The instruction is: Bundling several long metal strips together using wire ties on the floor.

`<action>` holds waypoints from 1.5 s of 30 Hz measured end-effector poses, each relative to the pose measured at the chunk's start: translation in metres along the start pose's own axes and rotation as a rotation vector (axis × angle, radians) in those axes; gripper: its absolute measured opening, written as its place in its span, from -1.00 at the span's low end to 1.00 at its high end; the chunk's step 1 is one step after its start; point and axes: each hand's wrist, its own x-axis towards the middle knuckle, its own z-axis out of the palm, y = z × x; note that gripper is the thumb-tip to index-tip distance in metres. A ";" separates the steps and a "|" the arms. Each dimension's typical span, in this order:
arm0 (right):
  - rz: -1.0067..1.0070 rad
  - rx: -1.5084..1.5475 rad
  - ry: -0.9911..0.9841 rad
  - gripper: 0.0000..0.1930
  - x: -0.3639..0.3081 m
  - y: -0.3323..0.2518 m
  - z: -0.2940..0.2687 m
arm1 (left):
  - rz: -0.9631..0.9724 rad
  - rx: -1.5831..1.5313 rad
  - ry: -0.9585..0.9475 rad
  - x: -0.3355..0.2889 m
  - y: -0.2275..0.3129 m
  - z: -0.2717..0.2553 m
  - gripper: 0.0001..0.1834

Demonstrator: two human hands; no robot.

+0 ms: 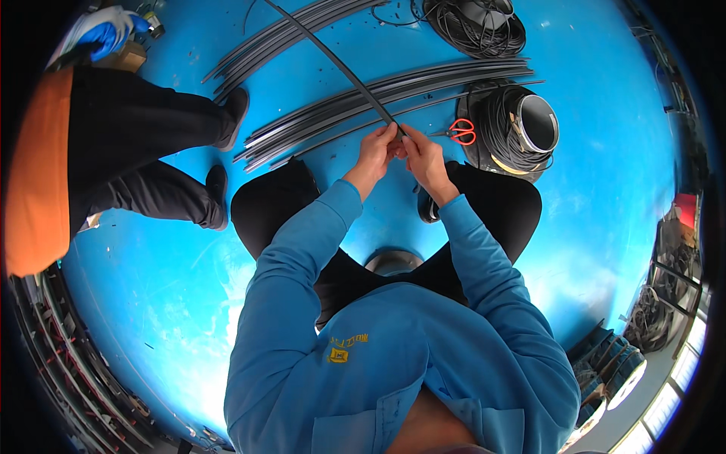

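Both hands meet at the near end of a long dark strip point(333, 57), which slants away to the far left above the floor. My left hand point(373, 157) is closed round the strip's end, thumb on top. Right against it, my right hand point(426, 160) pinches the same end; the fingers' undersides are hidden. Beyond my hands a bundle of dark grey strips point(363, 95) lies across the floor. Red-handled scissors point(460, 132) lie to the right of my right hand, beside a spool of black cord point(499, 125).
A second bundle of strips point(283, 38) and another coil of black cord point(484, 38) lie farther off on the blue floor point(590, 151). At left stands a person in dark trousers point(151, 113), with a gloved hand point(110, 34). Racks with long strips point(76, 371) line the lower left.
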 end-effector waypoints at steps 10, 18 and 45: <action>-0.021 0.021 0.019 -0.69 -0.002 0.004 0.002 | -0.006 0.025 -0.027 0.004 -0.002 -0.006 -0.79; -0.002 -0.082 0.001 -0.69 -0.006 0.002 0.001 | 0.011 0.083 0.125 0.006 0.000 -0.004 -0.80; -0.045 -0.048 -0.017 -0.68 0.009 0.000 0.003 | 0.075 0.029 0.118 0.015 0.006 -0.005 -0.80</action>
